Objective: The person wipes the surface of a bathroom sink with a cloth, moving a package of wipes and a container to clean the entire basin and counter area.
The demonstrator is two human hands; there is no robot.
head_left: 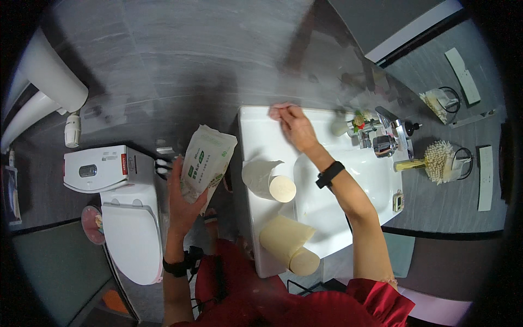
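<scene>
My left hand grips a white and green soft pack of wipes or tissues beside the washbasin. On the basin's back left corner rests my right hand, its fingers curled against the white rim; whether something small lies under them cannot be told. A white paper roll lies on its side on the ledge of the white washbasin, between my hands and nearer me. Closer still, a yellowish roll lies on the same ledge with its loose end raised.
A chrome faucet stands at the basin's right, near small flowers and a small digital device. At left are a closed toilet and a pink waste bin. A grey tiled wall runs behind.
</scene>
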